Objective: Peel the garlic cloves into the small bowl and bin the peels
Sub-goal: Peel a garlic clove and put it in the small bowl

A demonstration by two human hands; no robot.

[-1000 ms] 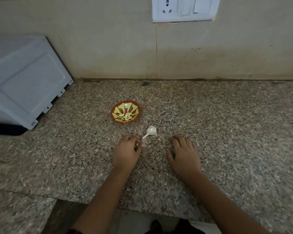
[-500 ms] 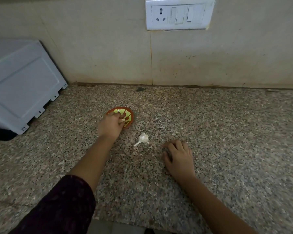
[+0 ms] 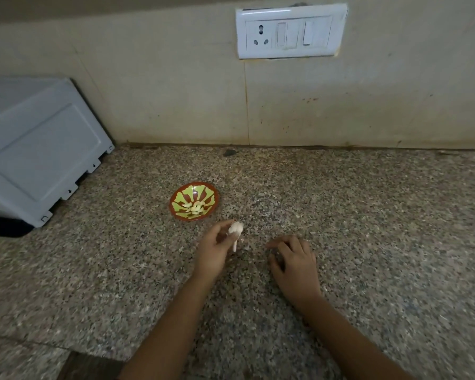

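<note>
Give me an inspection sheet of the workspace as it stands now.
Surface: speckled granite countertop, dim light.
Job's things: small red bowl with yellow-green pattern holds pale peeled cloves; white stalked garlic piece is in hand; bin not in view.
Clutter: one dark speck at the countertop's back edge.
Hands: left hand pinches the garlic piece; right hand rests on the countertop, holding nothing.
Cables: nothing seen.
Surroundings: grey appliance casing at left, white socket-and-switch plate on beige wall.

Dim, even light; soft focus throughout; wide-angle bending at edges; faint shadows.
</note>
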